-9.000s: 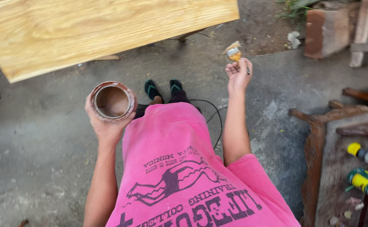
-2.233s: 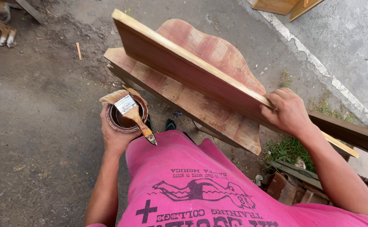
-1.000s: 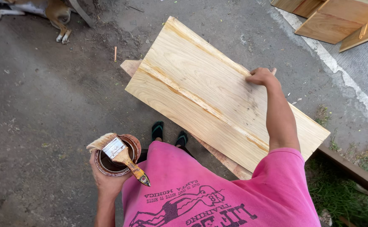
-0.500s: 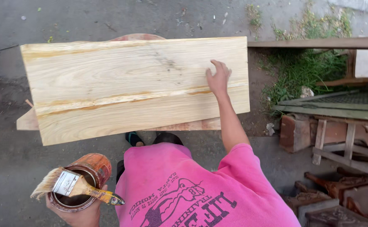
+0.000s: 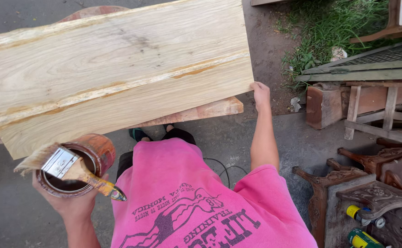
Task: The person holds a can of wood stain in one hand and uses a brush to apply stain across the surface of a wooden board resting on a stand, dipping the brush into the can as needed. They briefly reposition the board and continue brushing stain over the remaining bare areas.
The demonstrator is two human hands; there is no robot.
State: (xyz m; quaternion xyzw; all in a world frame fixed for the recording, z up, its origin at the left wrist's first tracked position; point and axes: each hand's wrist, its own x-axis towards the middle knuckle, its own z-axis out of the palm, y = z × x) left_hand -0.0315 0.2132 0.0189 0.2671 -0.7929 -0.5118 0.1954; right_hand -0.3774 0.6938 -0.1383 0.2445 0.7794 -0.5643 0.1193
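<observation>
Left hand (image 5: 70,204) clenched around rusty tin (image 5: 78,165) of dark stain, brush (image 5: 67,170) resting across rim. Right hand (image 5: 260,94) gripping right end edge of pale wood board (image 5: 113,69), lying flat on boards below. Board likely stiff, heavy; best held at edges, 2 hands.
</observation>
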